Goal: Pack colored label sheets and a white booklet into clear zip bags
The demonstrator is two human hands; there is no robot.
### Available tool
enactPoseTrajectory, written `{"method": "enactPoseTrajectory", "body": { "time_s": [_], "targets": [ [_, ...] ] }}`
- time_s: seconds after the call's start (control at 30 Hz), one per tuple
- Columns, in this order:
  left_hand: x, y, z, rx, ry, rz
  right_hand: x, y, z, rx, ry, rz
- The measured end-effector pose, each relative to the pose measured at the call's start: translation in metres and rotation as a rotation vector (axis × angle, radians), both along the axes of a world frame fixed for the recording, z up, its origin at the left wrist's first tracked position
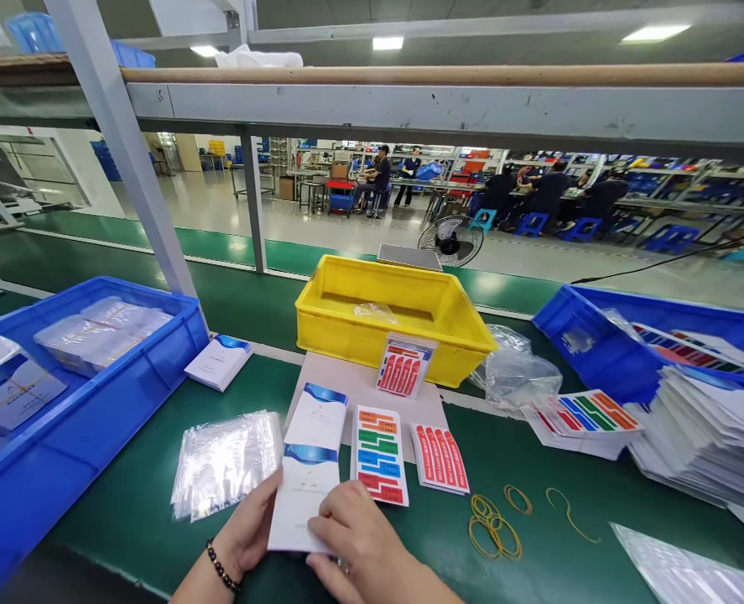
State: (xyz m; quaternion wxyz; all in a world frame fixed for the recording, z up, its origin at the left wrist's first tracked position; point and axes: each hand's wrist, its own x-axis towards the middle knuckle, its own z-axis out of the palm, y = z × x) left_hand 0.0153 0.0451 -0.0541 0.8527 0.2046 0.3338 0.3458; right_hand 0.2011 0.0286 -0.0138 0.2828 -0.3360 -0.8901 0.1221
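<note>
My left hand [252,524], a beaded bracelet at its wrist, grips the left edge of a white booklet [309,482] with a blue wave band. My right hand [356,537] has its fingers bent over the lower right edge of that booklet, thumb below. Just beyond lies another white booklet [317,417] of the same look, partly overlapped. To the left is a pile of clear plastic bags [226,461]. Right of the booklets are a stack of multicoloured sticker sheets [380,457] and a stack of red label sheets [439,458].
A yellow bin [390,335] stands behind, a bagged set of red labels [404,366] leaning at its front. Blue bins [158,361] flank both sides. Rubber bands [494,528], a paper stack [704,436] and colourful sheets [585,422] lie right. A shelf beam [409,105] crosses above.
</note>
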Motion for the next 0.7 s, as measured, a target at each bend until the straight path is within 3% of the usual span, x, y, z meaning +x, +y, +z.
{"method": "enactPoseTrajectory", "body": {
  "time_s": [0.1,0.2,0.27,0.37,0.47,0.6,0.7],
  "targets": [
    [0.006,0.001,0.005,-0.062,0.007,0.031,0.028,0.001,0.0,-0.039,-0.048,-0.107],
    [0.008,-0.002,0.008,-0.129,0.098,0.037,0.056,0.011,-0.015,-0.032,-0.223,-0.31],
    [0.008,-0.005,0.01,-0.138,0.101,0.019,0.068,0.016,-0.024,-0.04,-0.32,-0.356],
    [0.008,-0.011,0.011,-0.102,0.076,-0.014,0.077,0.02,-0.027,-0.067,-0.318,-0.344],
    [0.011,-0.018,0.009,-0.073,0.074,-0.02,0.079,0.024,-0.019,-0.084,-0.21,-0.299],
    [0.021,-0.025,0.003,-0.114,0.085,0.027,0.07,0.023,-0.009,0.11,0.02,-0.271],
    [0.031,-0.027,0.002,-0.167,-0.011,0.06,0.045,0.006,-0.005,0.249,0.09,-0.178]
  ]
}}
